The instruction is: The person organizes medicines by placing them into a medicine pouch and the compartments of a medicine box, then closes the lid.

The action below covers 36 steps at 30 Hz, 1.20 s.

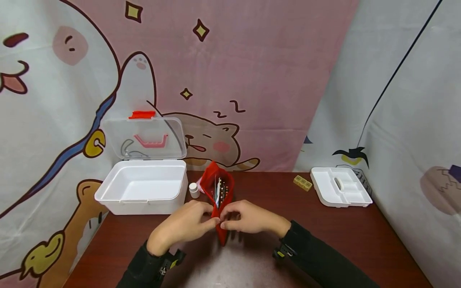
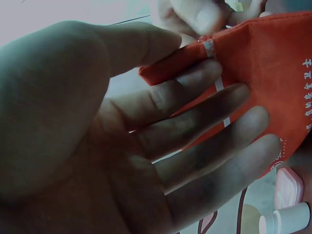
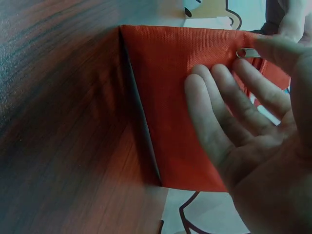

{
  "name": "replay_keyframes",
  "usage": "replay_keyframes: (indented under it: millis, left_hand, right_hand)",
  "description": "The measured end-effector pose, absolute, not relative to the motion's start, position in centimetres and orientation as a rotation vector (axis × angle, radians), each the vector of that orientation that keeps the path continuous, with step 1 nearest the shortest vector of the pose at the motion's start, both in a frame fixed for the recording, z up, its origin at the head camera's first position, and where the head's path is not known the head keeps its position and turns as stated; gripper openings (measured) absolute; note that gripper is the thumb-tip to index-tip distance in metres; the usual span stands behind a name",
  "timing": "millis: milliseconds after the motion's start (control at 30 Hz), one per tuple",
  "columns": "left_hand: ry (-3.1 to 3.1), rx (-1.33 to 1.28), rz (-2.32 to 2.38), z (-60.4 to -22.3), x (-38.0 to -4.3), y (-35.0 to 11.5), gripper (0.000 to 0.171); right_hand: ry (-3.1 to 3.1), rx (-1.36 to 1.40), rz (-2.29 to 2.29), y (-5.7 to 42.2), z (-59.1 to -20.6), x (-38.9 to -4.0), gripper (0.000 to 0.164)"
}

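A red fabric pouch (image 1: 208,179) stands on the table with its top gaping. Inside are several dark pieces with gold-coloured ends (image 1: 223,192) and something pale and flat, too small to tell. My left hand (image 1: 185,225) pinches the pouch's near top edge between thumb and index finger, the other fingers lying along its side. On the opposite side, my right hand (image 1: 248,217) pinches the edge by the metal zipper pull (image 3: 247,52), with its other fingers against the red fabric. White lettering (image 2: 307,92) shows on the pouch's left side.
Left of the pouch sits a white box (image 1: 147,207) with its clear lid (image 1: 119,136) raised. A small white bottle (image 1: 194,191) and a pink case (image 2: 288,187) stand between them. Far right are a yellow compartment case (image 1: 302,183) and a white divided tray (image 1: 342,201).
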<state>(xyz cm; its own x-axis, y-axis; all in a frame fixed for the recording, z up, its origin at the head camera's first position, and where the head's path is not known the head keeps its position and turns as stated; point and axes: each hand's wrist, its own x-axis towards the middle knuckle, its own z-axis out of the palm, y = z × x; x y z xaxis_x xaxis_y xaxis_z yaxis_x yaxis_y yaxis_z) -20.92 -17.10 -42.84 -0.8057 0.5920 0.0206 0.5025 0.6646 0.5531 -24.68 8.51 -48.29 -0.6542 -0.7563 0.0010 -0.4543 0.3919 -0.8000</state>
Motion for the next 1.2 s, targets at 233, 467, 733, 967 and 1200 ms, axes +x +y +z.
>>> replay_keyframes:
  millis: [233,467,733,967,1200]
  left_hand:
    - [2.737,0.912,0.818,-42.8,-20.8,-17.0,0.034]
    - [2.754,0.888,0.774,-43.0,-20.9,-16.6,0.025]
    - [2.796,0.937,0.725,-43.4,-20.9,-16.3,0.027]
    - [2.823,0.915,0.699,-43.2,-20.6,-16.2,0.031]
    - [2.838,0.895,0.664,-43.0,-20.5,-16.1,0.028]
  right_hand:
    - [2.415,-1.276,-1.078,7.8,-48.3,-24.4,0.004]
    - [2.492,-1.413,-1.055,7.9,-48.2,-24.2,0.009]
    - [2.560,-1.446,-1.000,7.8,-48.0,-24.2,0.013]
    - [2.721,-1.464,-0.901,7.9,-48.0,-24.3,0.009]
    - [2.879,-1.438,-0.821,8.3,-48.2,-25.4,0.006]
